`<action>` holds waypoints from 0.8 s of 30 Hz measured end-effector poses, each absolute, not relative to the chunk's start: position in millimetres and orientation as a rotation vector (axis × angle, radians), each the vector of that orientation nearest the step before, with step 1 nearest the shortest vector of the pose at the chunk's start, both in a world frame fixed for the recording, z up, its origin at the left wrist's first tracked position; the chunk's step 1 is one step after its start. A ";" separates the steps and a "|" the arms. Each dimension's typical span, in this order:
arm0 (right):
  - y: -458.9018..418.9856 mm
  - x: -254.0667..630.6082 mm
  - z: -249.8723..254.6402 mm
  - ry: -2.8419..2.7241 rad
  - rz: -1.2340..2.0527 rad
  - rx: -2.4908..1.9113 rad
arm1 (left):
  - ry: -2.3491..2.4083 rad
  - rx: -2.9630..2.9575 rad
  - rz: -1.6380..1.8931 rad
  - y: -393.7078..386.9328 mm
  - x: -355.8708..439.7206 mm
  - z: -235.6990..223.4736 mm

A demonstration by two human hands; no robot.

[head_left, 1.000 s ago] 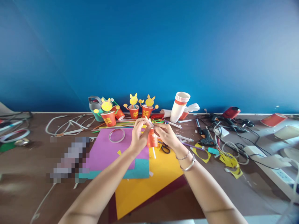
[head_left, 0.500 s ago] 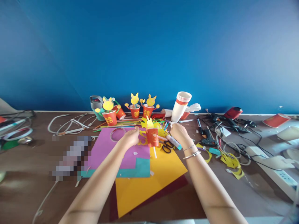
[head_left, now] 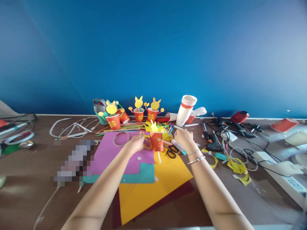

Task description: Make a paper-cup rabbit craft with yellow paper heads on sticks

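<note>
From my end I'd treat the red paper cup (head_left: 156, 142) as nearly weightless: thin card that I expect to dent under a firm squeeze, with a fairly smooth skin that might slide a little. I'd take it low on the wall, near the base, where it should be stiffest, and keep off the yellow cut-out (head_left: 154, 127) above the rim, which looks thin enough to crease. The white stick (head_left: 159, 157) showing below the base would be my other hold, pinched gently. The cup is between my two hands, near the back edge of the orange sheet (head_left: 153, 195) on the counter (head_left: 35, 156), with the scissors (head_left: 171, 152) just to its right. It looks upright, narrowing downward, with a pale heart on its front; the cut-out has two pointed ears. My left hand (head_left: 137, 142) and right hand (head_left: 184, 138) are curled, backs toward me, and I cannot tell whether either is pinching anything
</note>
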State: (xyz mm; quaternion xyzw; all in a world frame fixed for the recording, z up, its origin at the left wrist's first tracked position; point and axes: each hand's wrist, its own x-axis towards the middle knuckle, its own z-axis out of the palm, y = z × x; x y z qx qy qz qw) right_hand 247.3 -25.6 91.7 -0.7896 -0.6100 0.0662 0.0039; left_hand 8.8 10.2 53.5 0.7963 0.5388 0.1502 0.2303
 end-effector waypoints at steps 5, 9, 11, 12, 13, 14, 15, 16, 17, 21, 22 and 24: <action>-30.1 241.1 99.1 -1.872 0.081 -2.226 | 1.542 2.138 0.368 16.4 -0.5 73.9; -36.4 221.9 102.0 -1.948 0.070 -1.602 | 1.313 1.735 0.812 12.6 4.6 93.9; -42.3 209.5 103.6 -2.037 0.090 -1.322 | 1.074 1.461 0.838 6.6 10.4 102.6; -45.5 204.0 104.5 -2.076 0.094 -1.238 | 0.997 1.362 0.831 3.5 13.3 106.1; -48.4 199.5 105.4 -2.105 0.091 -1.177 | 0.948 1.292 0.828 0.7 15.7 109.0; -50.9 196.3 106.3 -2.121 0.084 -1.139 | 0.911 1.240 0.817 -1.5 17.6 111.2; -52.5 194.3 106.9 -2.124 0.077 -1.115 | 0.885 1.198 0.806 -2.9 19.0 112.7; -53.2 193.7 107.1 -2.112 0.076 -1.100 | 0.868 1.162 0.799 -3.4 19.8 113.6; -52.8 194.1 106.8 -2.081 0.090 -1.099 | 0.859 1.128 0.800 -3.1 20.3 113.9; -43.1 201.2 100.7 -1.746 0.366 -1.202 | 0.901 1.051 0.943 1.8 21.0 112.3; -39.9 202.8 98.7 -1.631 0.469 -1.242 | 0.908 1.051 0.980 2.5 21.5 111.6; -35.3 204.4 95.6 -1.431 0.659 -1.297 | 0.892 1.060 1.004 1.8 24.0 110.0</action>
